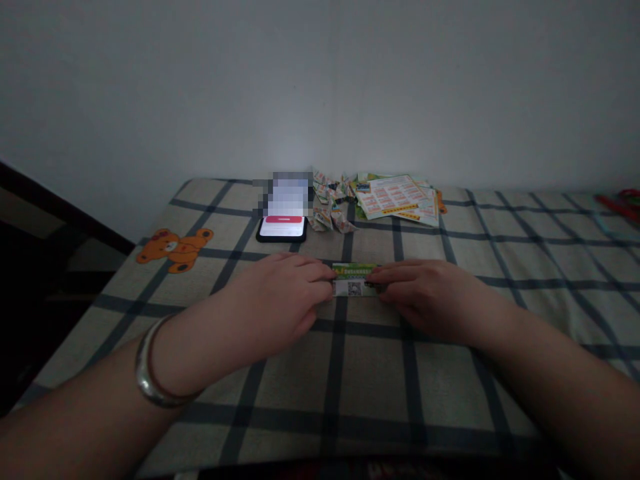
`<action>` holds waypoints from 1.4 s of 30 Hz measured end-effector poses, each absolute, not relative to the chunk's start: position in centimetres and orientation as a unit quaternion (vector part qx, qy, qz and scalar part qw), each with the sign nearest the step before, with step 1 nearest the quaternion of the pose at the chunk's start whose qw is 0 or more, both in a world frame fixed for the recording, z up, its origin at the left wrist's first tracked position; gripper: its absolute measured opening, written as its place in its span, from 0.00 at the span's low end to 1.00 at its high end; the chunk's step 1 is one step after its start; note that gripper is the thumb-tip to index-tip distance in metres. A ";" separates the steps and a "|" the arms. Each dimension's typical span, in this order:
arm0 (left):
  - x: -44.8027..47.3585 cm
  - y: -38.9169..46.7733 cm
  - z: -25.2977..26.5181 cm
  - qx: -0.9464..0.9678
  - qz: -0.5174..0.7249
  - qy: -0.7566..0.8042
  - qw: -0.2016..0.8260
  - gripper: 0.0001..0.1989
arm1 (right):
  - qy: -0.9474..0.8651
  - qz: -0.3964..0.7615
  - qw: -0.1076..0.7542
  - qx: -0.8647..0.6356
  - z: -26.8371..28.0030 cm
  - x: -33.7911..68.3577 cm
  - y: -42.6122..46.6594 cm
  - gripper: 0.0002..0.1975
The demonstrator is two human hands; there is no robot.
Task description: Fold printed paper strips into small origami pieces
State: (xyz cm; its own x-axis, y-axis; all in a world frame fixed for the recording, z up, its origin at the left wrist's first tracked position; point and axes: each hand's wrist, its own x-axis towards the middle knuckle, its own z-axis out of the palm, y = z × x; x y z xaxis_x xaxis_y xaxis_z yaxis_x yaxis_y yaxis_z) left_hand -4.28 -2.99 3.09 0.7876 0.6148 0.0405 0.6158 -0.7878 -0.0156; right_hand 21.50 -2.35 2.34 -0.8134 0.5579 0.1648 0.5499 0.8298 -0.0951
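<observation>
A small green-and-white printed paper (354,288) with a QR code and yellow lettering lies flat on the checked cloth in front of me. It looks folded into a narrow strip. My left hand (287,293), with a silver bangle at the wrist, has its fingers closed on the paper's left end. At the right end, the bent fingers of my right hand (425,293) press together on it. Fingertips hide both ends of the paper, and the thumbs are mostly out of sight.
A lit phone (283,227) leans near the wall. Beside it are crumpled or folded paper pieces (330,203) and a stack of printed leaflets (393,198). An orange bear picture (175,250) is at the left, and a red object (620,207) at the far right.
</observation>
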 end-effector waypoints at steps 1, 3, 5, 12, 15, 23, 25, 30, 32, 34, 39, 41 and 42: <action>-4.3 -3.0 3.1 -0.945 -0.019 -0.325 0.014 0.15 | -0.952 0.021 0.092 -0.291 2.3 21.5 -2.3 0.12; -4.4 -3.0 3.0 -0.945 -0.024 -0.325 0.007 0.15 | -0.952 0.021 0.091 -0.291 2.2 21.6 -2.3 0.12; -4.5 -3.1 3.1 -0.944 -0.030 -0.328 -0.004 0.17 | -0.950 0.027 0.095 -0.297 2.0 21.6 -2.3 0.12; -4.5 -3.0 3.3 -0.952 -0.025 -0.306 0.013 0.19 | -0.950 0.042 0.091 -0.296 2.0 21.6 -2.2 0.12; -4.2 -3.1 3.2 -0.954 -0.015 -0.297 0.026 0.18 | -0.950 0.047 0.089 -0.295 2.1 21.6 -2.2 0.12; -3.9 -3.8 3.4 -0.955 0.006 -0.294 0.044 0.16 | -0.950 0.049 0.089 -0.294 2.2 21.6 -2.1 0.12; -4.2 -3.6 3.3 -0.956 0.000 -0.291 0.044 0.16 | -0.951 0.045 0.092 -0.291 2.2 21.6 -2.1 0.12; -4.6 -3.2 3.1 -0.957 -0.021 -0.286 0.039 0.15 | -0.952 0.047 0.095 -0.288 2.4 21.6 -2.1 0.12; -4.5 -3.0 3.4 -0.955 -0.023 -0.294 0.033 0.14 | -0.951 0.046 0.095 -0.290 2.4 21.7 -2.0 0.13; -4.5 -2.7 3.6 -0.952 -0.020 -0.305 0.006 0.11 | -0.950 0.045 0.103 -0.293 2.4 21.8 -2.0 0.12; -4.4 -2.2 3.1 -0.947 -0.055 -0.316 0.024 0.10 | -0.942 0.054 0.134 -0.302 1.9 21.6 -1.7 0.12; -4.3 -2.1 2.7 -0.943 -0.065 -0.322 0.044 0.09 | -0.933 0.061 0.138 -0.328 1.7 21.4 -1.6 0.11; -4.2 -2.0 2.5 -0.942 -0.071 -0.323 0.052 0.08 | -0.927 0.062 0.141 -0.343 1.5 21.2 -1.5 0.10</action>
